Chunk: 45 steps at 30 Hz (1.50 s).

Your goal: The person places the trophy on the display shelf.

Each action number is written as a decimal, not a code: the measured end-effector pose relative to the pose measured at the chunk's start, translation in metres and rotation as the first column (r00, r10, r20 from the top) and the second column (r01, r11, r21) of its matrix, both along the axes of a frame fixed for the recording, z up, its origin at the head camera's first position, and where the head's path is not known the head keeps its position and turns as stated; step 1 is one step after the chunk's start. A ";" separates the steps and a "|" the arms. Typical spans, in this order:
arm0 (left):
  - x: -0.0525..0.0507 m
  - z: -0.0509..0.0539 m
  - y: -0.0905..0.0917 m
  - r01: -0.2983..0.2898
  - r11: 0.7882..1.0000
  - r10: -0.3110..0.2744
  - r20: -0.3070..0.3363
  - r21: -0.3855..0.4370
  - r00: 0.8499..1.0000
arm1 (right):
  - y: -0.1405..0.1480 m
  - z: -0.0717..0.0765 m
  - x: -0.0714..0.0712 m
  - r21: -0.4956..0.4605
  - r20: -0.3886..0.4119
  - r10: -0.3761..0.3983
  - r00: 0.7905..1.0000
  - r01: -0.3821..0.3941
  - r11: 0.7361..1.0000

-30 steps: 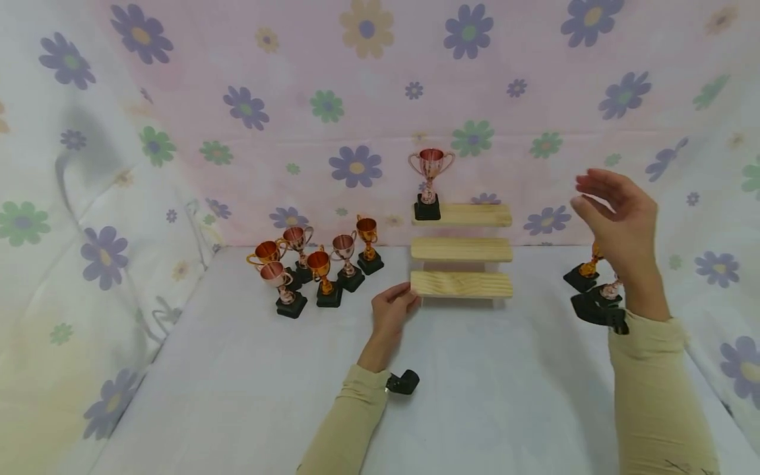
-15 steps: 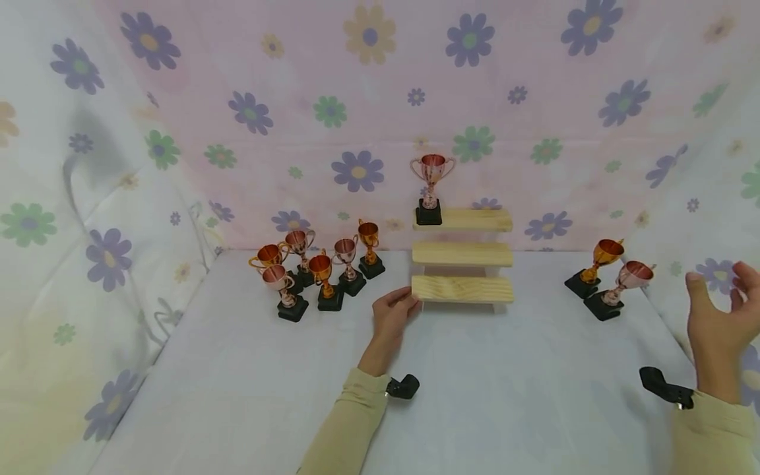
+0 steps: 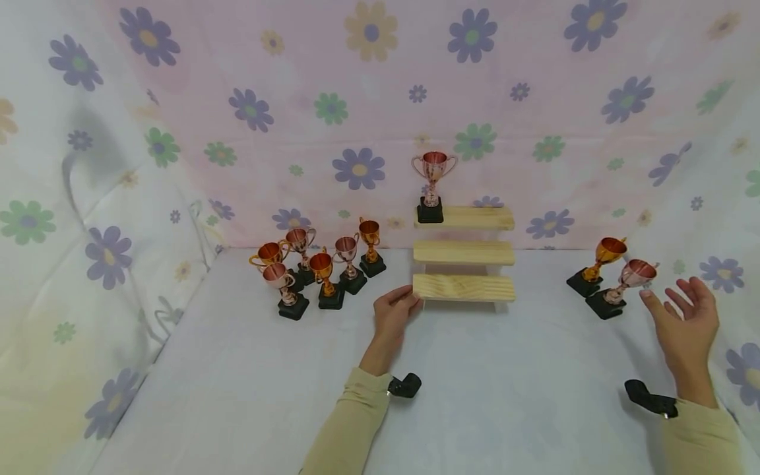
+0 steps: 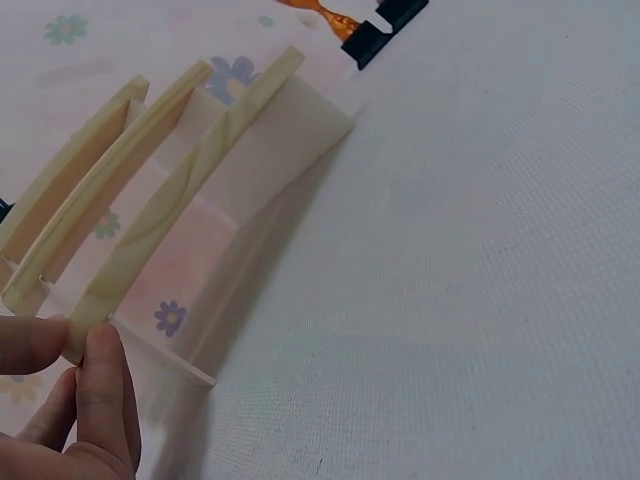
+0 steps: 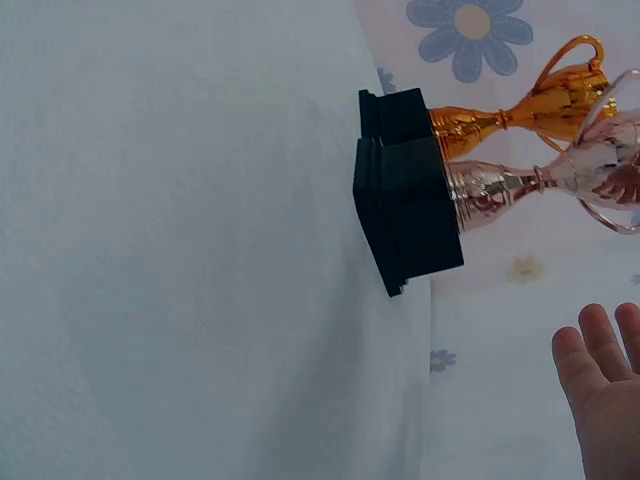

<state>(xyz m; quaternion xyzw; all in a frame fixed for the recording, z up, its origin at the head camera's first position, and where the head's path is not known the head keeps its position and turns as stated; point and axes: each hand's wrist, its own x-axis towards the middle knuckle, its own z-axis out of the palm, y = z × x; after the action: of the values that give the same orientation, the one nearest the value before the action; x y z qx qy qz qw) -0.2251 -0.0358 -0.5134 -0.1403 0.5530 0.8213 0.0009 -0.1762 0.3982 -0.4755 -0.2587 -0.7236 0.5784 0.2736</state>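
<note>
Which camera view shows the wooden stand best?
The head view: all three steps of the wooden stand show from the front. The left wrist view shows it close but slanted, the left hand pinching its end; the right wrist view lacks it.

Far backdrop (image 3: 297, 79): pale pink cloth hung upright, printed with purple, green and yellow flowers.
Big yellow flower (image 3: 371, 31): high on the far backdrop, its centre blue-purple.
Left drape (image 3: 35, 165): whitish, wrinkled, flower-printed too, with soft grey shading.
Green flower (image 3: 26, 222): near the outer left, its centre greyish.
Right drape (image 3: 742, 218): pale, with similar scattered flowers.
Table cover (image 3: 237, 382): plain white, meeting the far backdrop along a straight line.
</note>
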 end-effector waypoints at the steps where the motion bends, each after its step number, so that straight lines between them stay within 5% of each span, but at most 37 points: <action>1: 0.000 0.000 0.000 0.001 1.000 -0.001 0.010 0.001 1.000 | -0.001 0.000 -0.002 -0.048 -0.019 0.005 1.000 -0.006 0.999; 10: -0.001 -0.002 0.001 0.008 1.000 -0.008 0.022 -0.001 1.000 | -0.013 -0.002 -0.012 -0.076 -0.018 0.049 0.999 -0.050 0.996; 21: 0.001 0.000 0.000 0.013 1.000 -0.013 0.017 -0.004 1.000 | -0.017 -0.006 -0.020 -0.075 -0.164 0.054 0.985 -0.067 0.995; 35: 0.003 0.003 0.000 0.003 1.000 -0.003 0.032 -0.004 0.999 | -0.027 -0.009 -0.027 0.093 -0.125 -0.018 0.992 0.030 0.995; 45: 0.001 0.002 -0.001 0.006 1.000 -0.006 0.032 0.003 0.999 | -0.030 -0.009 -0.030 0.038 -0.184 -0.029 0.983 0.036 0.999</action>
<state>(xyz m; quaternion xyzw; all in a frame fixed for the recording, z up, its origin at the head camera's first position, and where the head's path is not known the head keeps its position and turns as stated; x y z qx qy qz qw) -0.2236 -0.0364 -0.5118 -0.1516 0.5521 0.8198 0.0124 -0.2062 0.3685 -0.4848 -0.2104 -0.7028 0.5802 0.3537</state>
